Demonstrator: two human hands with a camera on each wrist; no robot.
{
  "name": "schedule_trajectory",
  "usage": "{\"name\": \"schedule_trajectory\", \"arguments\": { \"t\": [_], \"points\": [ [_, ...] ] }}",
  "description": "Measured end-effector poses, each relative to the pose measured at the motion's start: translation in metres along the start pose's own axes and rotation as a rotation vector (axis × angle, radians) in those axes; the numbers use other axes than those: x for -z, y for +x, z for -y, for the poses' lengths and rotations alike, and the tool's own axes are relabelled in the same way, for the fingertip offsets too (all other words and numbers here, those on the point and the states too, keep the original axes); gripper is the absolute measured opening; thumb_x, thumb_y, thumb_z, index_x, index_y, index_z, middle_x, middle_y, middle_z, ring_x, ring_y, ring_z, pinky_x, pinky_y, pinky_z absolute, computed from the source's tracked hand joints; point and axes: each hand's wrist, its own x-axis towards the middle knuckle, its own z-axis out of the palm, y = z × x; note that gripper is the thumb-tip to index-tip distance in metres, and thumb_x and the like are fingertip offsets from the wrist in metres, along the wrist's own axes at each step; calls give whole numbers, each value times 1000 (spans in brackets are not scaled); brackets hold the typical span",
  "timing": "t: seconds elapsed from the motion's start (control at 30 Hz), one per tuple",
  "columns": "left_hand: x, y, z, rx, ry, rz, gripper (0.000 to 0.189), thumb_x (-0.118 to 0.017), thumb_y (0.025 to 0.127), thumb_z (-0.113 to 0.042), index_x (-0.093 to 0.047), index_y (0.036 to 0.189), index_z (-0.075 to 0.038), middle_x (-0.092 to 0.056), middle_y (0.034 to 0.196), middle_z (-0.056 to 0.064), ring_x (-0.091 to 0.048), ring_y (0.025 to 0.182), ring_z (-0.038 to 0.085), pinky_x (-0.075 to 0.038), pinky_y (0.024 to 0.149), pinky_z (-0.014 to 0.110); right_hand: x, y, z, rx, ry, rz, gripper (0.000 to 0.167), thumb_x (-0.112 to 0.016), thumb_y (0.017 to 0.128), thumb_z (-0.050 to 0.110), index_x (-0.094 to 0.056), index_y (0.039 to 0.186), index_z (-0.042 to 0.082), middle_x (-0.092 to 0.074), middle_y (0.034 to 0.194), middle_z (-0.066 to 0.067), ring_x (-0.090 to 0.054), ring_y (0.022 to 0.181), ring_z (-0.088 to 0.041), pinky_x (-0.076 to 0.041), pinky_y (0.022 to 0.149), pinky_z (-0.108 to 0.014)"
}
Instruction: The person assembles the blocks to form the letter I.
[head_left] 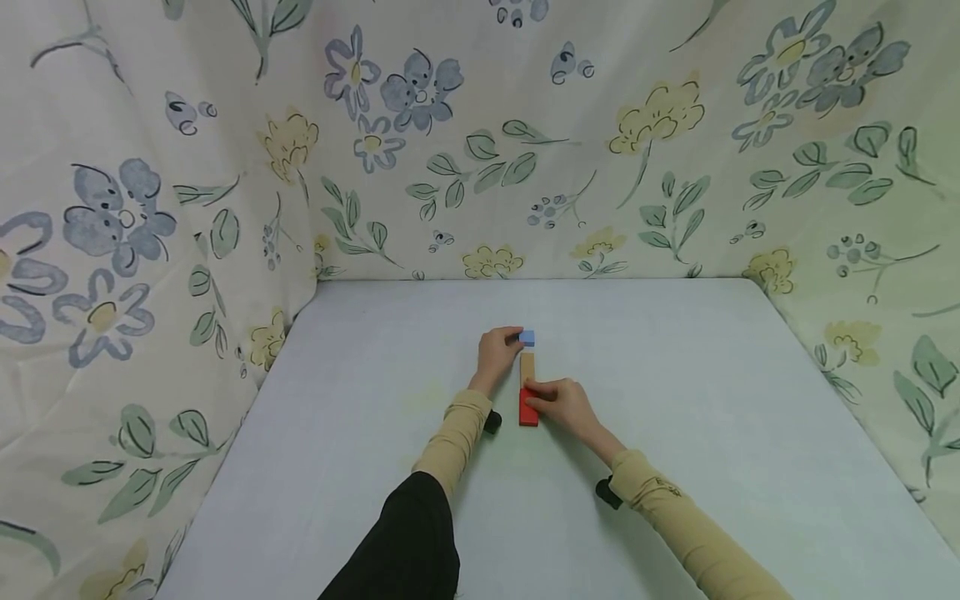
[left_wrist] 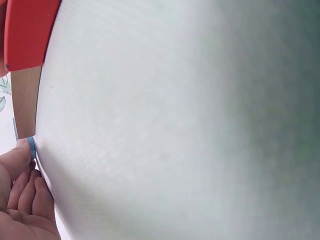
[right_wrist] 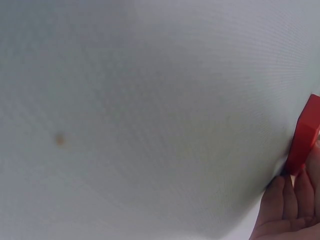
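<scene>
Three blocks lie in a line on the white table [head_left: 375, 358], running away from the person. Nearest is a red block [head_left: 528, 414], then a plain wooden block [head_left: 527, 365], with a small blue block [head_left: 528, 338] at the far end. My left hand [head_left: 497, 354] pinches the blue block from its left side; the left wrist view has the thumb against the blue block [left_wrist: 31, 146], close by the wooden block's end [left_wrist: 25, 107]. From the right, my right hand [head_left: 567, 403] grips the red block [right_wrist: 303, 135] near its far end, where it meets the wooden one.
A floral curtain [head_left: 480, 167] hangs behind the table and along both sides. Dark wrist cameras sit under the left [head_left: 492, 422] and right [head_left: 608, 493] wrists, close over the tabletop.
</scene>
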Motion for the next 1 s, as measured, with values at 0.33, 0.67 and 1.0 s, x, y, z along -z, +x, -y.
{"name": "schedule_trajectory", "arguments": {
  "t": [0.33, 0.67, 1.0],
  "points": [
    [-3, 11, 24, -24, -77, 72, 35, -69, 85, -15, -67, 120, -10, -68, 118, 6, -62, 112, 18, -49, 95, 30, 1, 1, -2, 28, -14, -3, 34, -72, 83, 14, -68, 116, 6, -66, 119, -11, -63, 110, -27, -53, 88, -40],
    [11, 1, 11, 62, -147, 144, 48, -64, 91, -20, -52, 135, -4, -54, 138, 12, -53, 127, 25, -45, 103, 34, 3, 3, 2, 73, -82, -4, 35, -71, 84, 13, -67, 117, 4, -66, 119, -13, -65, 107, -27, -54, 86, -40],
    [34, -3, -3, -5, -151, 122, 44, -60, 94, -23, -54, 134, -6, -54, 138, 9, -53, 126, 26, -46, 102, 36, 2, 6, -1, 210, -309, -35, 33, -73, 82, 17, -70, 114, 7, -72, 103, -13, -56, 62, -7, -39, 53, -19]
  ]
}}
